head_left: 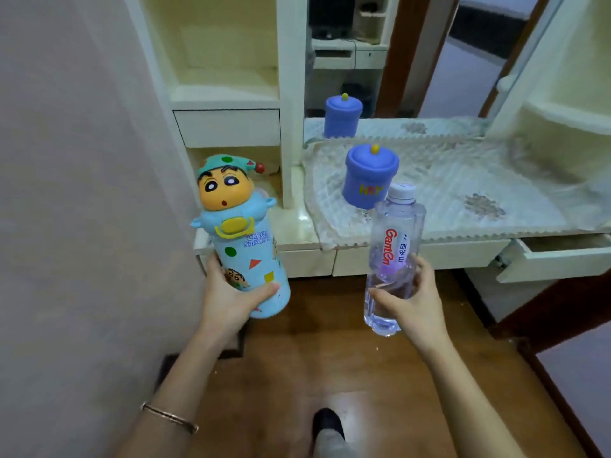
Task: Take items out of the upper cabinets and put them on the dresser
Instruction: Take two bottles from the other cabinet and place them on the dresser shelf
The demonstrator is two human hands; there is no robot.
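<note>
1. While both items are carried short of the dresser [297, 226], neither has yet been set down; each is held in the air over the wooden floor [330, 358], lower centre of the frame.
2. Left hand [231, 295]: fingers wrapped around the lower body of the cartoon-character flask [246, 239], left of centre, thumb across its front. The flask is a pale blue cylinder with printed shapes, a moulded yellow face and a teal cap on top. It appears rigid and smooth-walled, and probably top-heavy; the low grip looks adequate, though a mid-body hold would steady it better.
3. Right hand [408, 299]: fingers closed around the lower half of the clear water bottle [395, 256], right of centre. It is thin ribbed plastic with a white screw cap and red lettering. It seems nearly empty, so judged light and liable to dent under a hard squeeze.
4. Dresser top, centre right: covered by a translucent textured mat [463, 200] with a scalloped edge, likely somewhat grippy. A blue lidded jar [370, 176] with a yellow knob already stands on it, mirrored in the glass behind.
5. A drawer [555, 256] at right stands open below the top.
</note>
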